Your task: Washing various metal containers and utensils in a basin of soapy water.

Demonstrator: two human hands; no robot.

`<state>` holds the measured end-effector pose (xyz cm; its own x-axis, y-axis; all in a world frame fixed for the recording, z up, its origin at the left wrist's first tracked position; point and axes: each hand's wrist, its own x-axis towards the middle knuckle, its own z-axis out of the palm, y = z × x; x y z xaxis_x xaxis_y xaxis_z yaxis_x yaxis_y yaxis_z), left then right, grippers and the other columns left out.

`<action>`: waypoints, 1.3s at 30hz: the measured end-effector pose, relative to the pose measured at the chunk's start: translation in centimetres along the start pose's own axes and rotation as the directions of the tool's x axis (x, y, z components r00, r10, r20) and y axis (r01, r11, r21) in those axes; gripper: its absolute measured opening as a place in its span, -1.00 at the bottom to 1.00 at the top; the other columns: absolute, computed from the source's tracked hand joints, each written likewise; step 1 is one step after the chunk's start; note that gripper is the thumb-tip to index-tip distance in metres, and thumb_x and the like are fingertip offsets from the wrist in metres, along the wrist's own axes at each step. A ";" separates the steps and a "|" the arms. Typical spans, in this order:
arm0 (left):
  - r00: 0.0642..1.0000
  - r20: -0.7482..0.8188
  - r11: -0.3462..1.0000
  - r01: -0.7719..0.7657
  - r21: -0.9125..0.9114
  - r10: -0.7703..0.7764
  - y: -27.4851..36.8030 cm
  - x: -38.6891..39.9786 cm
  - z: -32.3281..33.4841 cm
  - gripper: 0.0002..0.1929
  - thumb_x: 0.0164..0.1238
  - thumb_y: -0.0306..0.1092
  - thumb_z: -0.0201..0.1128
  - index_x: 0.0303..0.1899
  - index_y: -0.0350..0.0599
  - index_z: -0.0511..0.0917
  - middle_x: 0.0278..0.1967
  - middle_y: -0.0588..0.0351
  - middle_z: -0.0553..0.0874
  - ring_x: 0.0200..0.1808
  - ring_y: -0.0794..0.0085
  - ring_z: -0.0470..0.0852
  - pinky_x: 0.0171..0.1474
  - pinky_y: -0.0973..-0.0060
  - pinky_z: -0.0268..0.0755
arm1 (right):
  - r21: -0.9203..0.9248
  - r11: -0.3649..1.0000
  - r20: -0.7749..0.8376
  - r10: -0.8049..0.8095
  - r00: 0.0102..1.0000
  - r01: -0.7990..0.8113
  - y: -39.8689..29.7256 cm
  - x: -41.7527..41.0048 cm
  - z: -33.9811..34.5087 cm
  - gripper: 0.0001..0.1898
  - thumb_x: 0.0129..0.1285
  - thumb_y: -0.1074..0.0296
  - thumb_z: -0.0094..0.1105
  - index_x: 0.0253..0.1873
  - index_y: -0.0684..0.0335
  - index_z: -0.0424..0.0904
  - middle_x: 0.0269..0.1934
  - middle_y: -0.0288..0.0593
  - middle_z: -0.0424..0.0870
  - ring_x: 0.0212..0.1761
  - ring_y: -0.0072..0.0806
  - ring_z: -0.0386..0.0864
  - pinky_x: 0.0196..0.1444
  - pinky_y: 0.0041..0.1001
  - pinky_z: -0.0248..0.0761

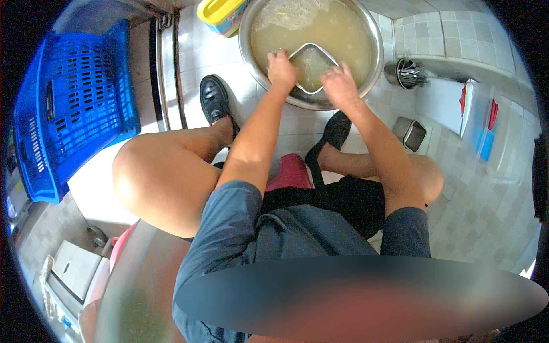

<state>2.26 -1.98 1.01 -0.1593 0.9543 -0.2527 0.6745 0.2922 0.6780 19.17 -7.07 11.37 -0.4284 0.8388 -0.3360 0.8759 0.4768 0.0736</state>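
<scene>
A large round metal basin (245, 51) of cloudy, partly foamy water stands on the floor in front of me. Over the near part of the water I hold a squarish metal container (311, 89) with rounded corners; its rim shows and murky water lies inside it. My left hand (283, 72) grips its left corner. At the right corner, my right hand (341, 85) is closed on the rim, its fingers bent. How deep the container sits in the water is hard to tell.
A yellow-lidded tub (221, 13) stands left of the basin. Right of it are a metal holder (396, 73) with cutlery, a small metal container (409, 133) and a clear plastic bin (506, 141). A blue plastic crate (81, 98) stands far left. My shoes flank the basin's near side.
</scene>
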 end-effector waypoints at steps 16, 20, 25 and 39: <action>0.795 0.321 0.857 -0.479 -0.192 0.515 1.4 -2.9 -1.8 -0.62 0.41 -0.01 0.21 -0.19 -0.22 0.66 -0.33 -0.05 0.71 -0.24 0.20 0.65 -0.01 0.27 0.44 | 0.955 0.258 -0.114 0.774 0.623 -0.145 6.6 4.0 1.2 -0.74 0.16 0.47 0.29 -0.07 0.40 0.53 -0.18 0.11 0.68 -0.13 -0.04 0.66 -0.06 -0.23 0.49; 0.952 0.276 0.723 0.096 -0.685 0.135 1.1 -2.7 -1.6 -0.64 0.46 -0.07 0.20 -0.32 -0.22 0.64 -0.44 0.22 0.68 -0.39 0.48 0.56 -0.24 0.45 0.43 | 0.977 -0.214 0.193 0.858 0.477 -0.010 7.5 4.2 2.4 -0.58 0.17 0.40 0.25 0.10 0.47 0.49 -0.09 0.16 0.66 -0.08 -0.08 0.66 0.03 -0.26 0.49; 0.895 0.441 0.105 0.446 -0.889 -0.068 3.9 -1.5 -1.8 -0.67 0.52 -0.11 0.10 -0.01 -0.20 0.56 -0.09 0.01 0.69 -0.07 0.18 0.64 0.11 0.18 0.45 | 0.923 -0.139 0.276 0.890 0.364 -0.359 8.9 3.2 9.6 -0.61 0.14 0.51 0.09 0.10 0.40 0.53 -0.07 0.16 0.66 -0.07 -0.09 0.67 -0.08 -0.26 0.55; 0.889 0.458 -0.115 0.456 -0.883 0.010 6.3 0.3 -6.5 -0.48 0.60 0.04 -0.20 0.30 -0.15 0.36 0.24 0.01 0.55 0.27 0.10 0.50 0.37 0.12 0.27 | 0.648 -0.651 0.366 0.722 0.588 0.395 5.4 3.8 -1.9 -0.62 0.30 0.37 0.05 0.14 0.47 0.47 0.04 0.16 0.63 0.08 -0.13 0.60 -0.01 -0.12 0.54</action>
<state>1.78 0.55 9.72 0.1953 0.8229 -0.5336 -0.7864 0.4565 0.4162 21.85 -0.80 12.27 0.4615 0.7409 -0.4879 -0.5953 -0.1492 -0.7896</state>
